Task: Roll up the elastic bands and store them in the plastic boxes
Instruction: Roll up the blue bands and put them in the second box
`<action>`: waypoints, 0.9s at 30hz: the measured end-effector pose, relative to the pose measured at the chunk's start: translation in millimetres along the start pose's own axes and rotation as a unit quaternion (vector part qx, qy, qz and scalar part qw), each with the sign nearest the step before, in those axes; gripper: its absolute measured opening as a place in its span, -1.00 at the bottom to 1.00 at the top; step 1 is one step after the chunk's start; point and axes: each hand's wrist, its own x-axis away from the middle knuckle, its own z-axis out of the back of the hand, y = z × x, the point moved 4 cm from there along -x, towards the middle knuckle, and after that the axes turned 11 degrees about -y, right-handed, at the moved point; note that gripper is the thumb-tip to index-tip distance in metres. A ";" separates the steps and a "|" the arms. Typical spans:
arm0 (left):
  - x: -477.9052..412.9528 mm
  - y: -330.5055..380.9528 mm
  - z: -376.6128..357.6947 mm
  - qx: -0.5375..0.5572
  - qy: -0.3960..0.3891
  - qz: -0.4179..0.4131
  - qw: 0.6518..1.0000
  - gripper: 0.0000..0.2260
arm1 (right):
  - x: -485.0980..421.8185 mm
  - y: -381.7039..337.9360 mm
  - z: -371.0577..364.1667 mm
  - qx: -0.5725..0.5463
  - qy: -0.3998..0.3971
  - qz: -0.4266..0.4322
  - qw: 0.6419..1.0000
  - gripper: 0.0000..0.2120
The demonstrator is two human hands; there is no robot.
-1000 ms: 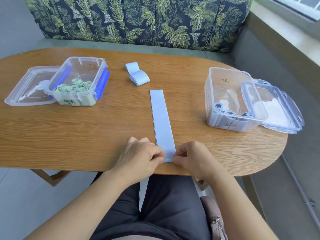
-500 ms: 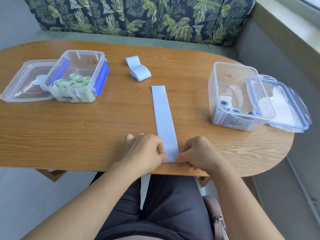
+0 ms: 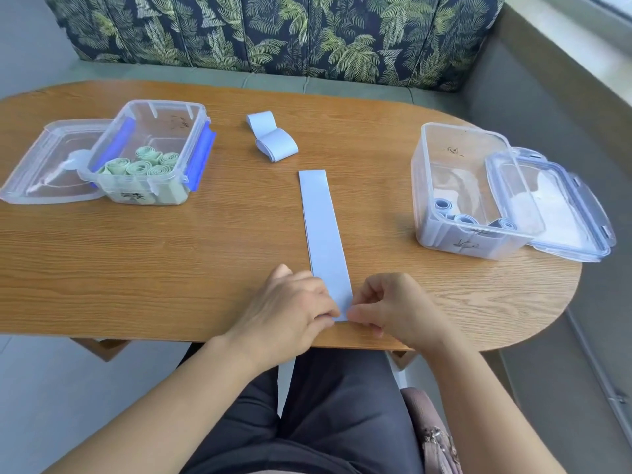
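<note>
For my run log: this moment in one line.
left hand: pinches band near end | right hand: pinches same end | band: flat on table, unrolled

Single view, head cam: worn on the person's head, faces fwd & steeply down over the wooden table (image 3: pixel 154 261). Wide-angle, so the table's edges bow. Close range: forearms enter from the bottom edge. The left hand (image 3: pixel 290 313) & right hand (image 3: pixel 396 306) sit just below frame centre, pinching the near end of the blue band (image 3: pixel 323 227). Lap (image 3: pixel 342 422) fills bottom centre. Green-roll box (image 3: pixel 164 103) upper left, blue-roll box (image 3: pixel 444 155) at right, leaf-print sofa back (image 3: pixel 273 32) along the top edge.
</note>
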 end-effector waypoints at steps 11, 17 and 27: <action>1.0 -12.5 -9.2 0.044 0.048 0.044 0.997 -0.76 | 1.1 11.2 -12.2 0.109 0.105 0.148 0.977 -0.90; 4.9 -7.5 -4.4 -0.012 0.111 0.061 0.992 -0.84 | -0.1 4.2 -10.4 0.139 0.093 0.140 0.976 -0.92; 5.5 -7.2 -3.6 -0.036 0.099 0.057 0.993 -0.74 | -5.3 2.6 -8.5 0.106 0.098 0.068 0.987 -0.89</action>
